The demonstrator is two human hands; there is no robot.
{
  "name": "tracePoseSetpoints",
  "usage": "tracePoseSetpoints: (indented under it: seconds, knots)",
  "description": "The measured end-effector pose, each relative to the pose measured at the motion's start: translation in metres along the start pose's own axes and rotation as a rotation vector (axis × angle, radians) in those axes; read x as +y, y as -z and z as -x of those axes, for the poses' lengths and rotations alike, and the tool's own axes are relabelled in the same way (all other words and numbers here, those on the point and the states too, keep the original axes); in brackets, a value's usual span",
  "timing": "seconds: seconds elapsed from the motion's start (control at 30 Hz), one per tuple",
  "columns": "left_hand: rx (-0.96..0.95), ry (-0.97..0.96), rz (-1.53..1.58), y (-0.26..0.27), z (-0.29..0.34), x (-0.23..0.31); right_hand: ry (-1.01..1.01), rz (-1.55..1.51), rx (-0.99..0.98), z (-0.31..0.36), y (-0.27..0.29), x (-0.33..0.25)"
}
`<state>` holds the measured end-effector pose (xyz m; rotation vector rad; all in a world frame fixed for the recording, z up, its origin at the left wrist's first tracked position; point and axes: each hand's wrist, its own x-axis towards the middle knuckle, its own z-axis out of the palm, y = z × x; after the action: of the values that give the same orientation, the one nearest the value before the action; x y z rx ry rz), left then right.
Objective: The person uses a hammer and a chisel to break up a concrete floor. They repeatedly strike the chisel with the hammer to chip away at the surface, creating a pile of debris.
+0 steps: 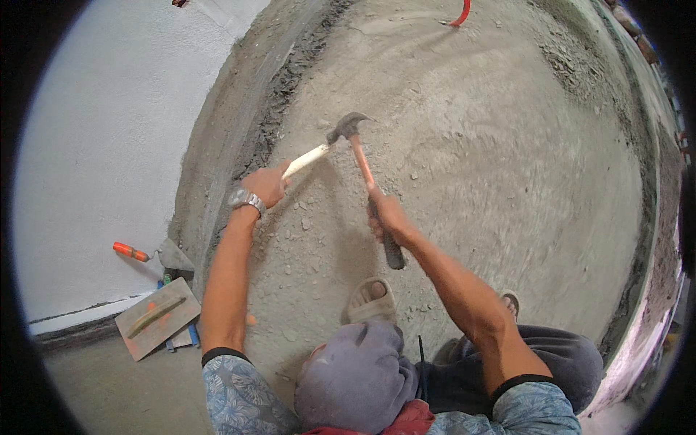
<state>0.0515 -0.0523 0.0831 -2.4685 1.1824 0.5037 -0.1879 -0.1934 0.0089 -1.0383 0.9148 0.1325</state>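
Note:
My right hand is closed round the black grip of a claw hammer with an orange shaft. The hammer's dark head is raised above the rough floor, ahead of my feet. In my left hand, which wears a metal wristwatch, is a cream-coloured stick. Its far end meets the hammer head in the picture; I cannot tell whether they touch or what is fixed to that end.
Rough grey floor with loose chips spreads around me. A broken mortar edge runs along the white wall at left. Near it lie an orange-handled trowel and a flat float. A curved red thing lies at the far end.

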Motion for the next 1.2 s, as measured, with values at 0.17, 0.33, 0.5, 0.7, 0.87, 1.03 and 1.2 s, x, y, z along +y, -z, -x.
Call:
tracePoseSetpoints:
  seconds: [0.17, 0.33, 0.5, 0.7, 0.87, 1.03, 1.2]
  knots:
    - [-0.074, 0.107, -0.122, 0.025, -0.006, -0.022, -0.083, -0.131, -0.062, -0.004, 0.027, 0.021]
    - [0.117, 0.07, 0.38, -0.003, -0.002, -0.031, 0.026, 0.254, 0.145, -0.014, 0.016, 0.042]
    - [-0.108, 0.133, 0.099, 0.008, 0.003, -0.057, 0.133, 0.444, 0.142, -0.015, 0.024, 0.048]
    - [0.197, 0.087, 0.384, 0.012, 0.0, -0.055, 0.04, 0.479, 0.141, -0.008, 0.02, 0.056]
    - [0.188, 0.062, 0.359, -0.002, -0.041, -0.013, 0.119, 0.364, 0.265, -0.009, 0.015, 0.036]
    - [0.088, 0.116, 0.271, 0.012, -0.067, 0.013, 0.324, 0.179, 0.205, 0.003, 0.024, -0.032]
    - [0.065, 0.076, 0.2, 0.027, -0.073, 0.015, 0.656, -0.09, 0.165, -0.002, 0.006, -0.07]
